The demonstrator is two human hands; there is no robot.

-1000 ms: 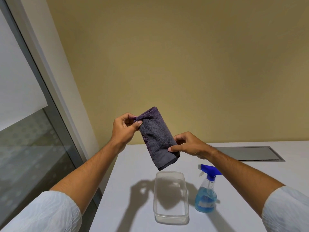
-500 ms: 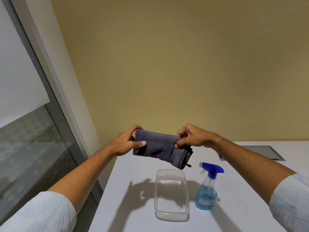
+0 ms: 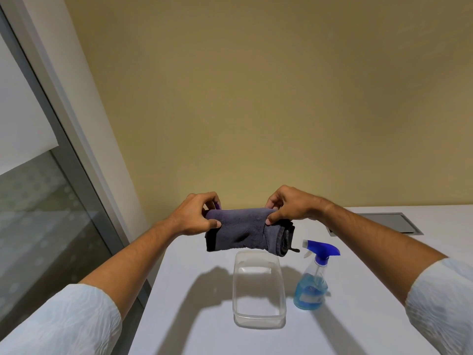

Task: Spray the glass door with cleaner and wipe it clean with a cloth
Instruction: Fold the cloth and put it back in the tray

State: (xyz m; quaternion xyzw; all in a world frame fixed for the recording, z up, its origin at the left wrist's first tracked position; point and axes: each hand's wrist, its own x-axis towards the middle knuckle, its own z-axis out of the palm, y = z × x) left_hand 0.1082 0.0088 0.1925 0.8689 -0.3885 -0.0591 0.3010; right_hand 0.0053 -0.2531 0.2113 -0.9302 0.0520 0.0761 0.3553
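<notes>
Both hands — left hand (image 3: 190, 217), right hand (image 3: 289, 207) — pinch the folded cloth (image 3: 243, 233) above the counter (image 3: 204, 316), spray bottle (image 3: 313, 280) right.

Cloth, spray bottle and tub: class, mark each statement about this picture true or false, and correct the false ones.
1. Both hands hold the cloth. True: the left hand and the right hand each pinch an end.
2. The spray bottle lies on its side. False: it stands upright on the table.
3. The tub holds the cloth. False: the cloth is held above it.
4. The bottle holds blue liquid. True.
5. The glass door is on the left. True.
</notes>
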